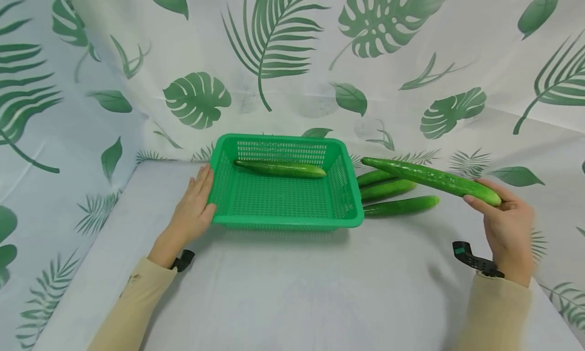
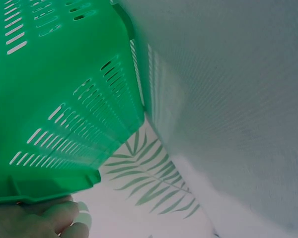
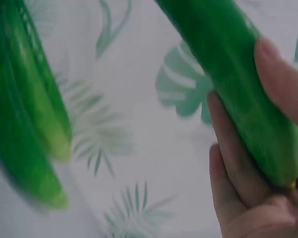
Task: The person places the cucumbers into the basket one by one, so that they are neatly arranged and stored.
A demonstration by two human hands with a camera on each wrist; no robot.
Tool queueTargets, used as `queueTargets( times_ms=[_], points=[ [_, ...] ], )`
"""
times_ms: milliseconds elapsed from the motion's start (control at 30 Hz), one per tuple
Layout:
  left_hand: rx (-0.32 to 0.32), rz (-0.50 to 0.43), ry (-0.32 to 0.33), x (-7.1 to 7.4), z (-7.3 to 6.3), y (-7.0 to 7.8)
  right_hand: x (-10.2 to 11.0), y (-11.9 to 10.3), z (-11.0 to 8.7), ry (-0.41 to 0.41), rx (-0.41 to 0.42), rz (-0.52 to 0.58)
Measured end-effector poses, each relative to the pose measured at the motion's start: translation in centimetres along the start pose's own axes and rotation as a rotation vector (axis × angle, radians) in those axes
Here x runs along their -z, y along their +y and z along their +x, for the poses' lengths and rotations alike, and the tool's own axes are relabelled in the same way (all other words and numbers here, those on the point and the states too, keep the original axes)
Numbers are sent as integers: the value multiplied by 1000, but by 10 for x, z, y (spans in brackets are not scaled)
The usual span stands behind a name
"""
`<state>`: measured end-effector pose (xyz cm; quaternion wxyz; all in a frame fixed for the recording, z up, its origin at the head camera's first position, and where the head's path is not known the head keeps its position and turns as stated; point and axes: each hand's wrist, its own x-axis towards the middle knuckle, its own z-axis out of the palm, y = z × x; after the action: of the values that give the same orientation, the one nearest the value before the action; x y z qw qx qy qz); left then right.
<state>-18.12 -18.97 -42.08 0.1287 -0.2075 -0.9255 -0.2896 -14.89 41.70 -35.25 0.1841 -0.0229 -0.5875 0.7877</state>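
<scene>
My right hand (image 1: 509, 224) grips a long green cucumber (image 1: 434, 179) by its paler end, holding it raised and pointing left. In the right wrist view the thumb and fingers lie on either side of that cucumber (image 3: 238, 74). A green plastic basket (image 1: 283, 221) with slotted walls stands at the middle, and one cucumber (image 1: 281, 168) lies inside along its far side. My left hand (image 1: 192, 209) rests against the basket's left rim with fingers extended. In the left wrist view its fingertips (image 2: 59, 215) touch the basket rim (image 2: 44, 191) from outside.
Several more cucumbers (image 1: 402, 206) lie on the white table (image 1: 292, 290) just right of the basket, partly hidden by it and by the raised cucumber. A leaf-patterned white sheet (image 1: 292, 102) rises behind the table and along the left side.
</scene>
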Motion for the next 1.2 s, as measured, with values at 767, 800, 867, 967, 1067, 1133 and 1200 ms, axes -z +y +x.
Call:
queueTargets(
  times_ms=[767, 800, 867, 967, 1067, 1133, 1200],
  points=[
    [-7, -8, 9, 0, 0, -2, -168, -7, 46, -171, 89, -49],
    [-7, -7, 8, 0, 0, -2, -174, -5, 47, -170, 82, -71],
    [-10, -5, 9, 0, 0, -1, -187, -2, 48, -175, 68, -123],
    [-15, -7, 17, 0, 0, -1, -206, 4, 48, -200, 42, -183],
    [-13, -9, 25, 0, 0, -1, -226, 12, 48, -242, 27, -221],
    [-11, -9, 28, -1, 0, -1, -238, 18, 49, -269, 25, -231],
    [-11, -4, 32, -1, 1, -1, -249, 25, 49, -289, 20, -258]
  ],
)
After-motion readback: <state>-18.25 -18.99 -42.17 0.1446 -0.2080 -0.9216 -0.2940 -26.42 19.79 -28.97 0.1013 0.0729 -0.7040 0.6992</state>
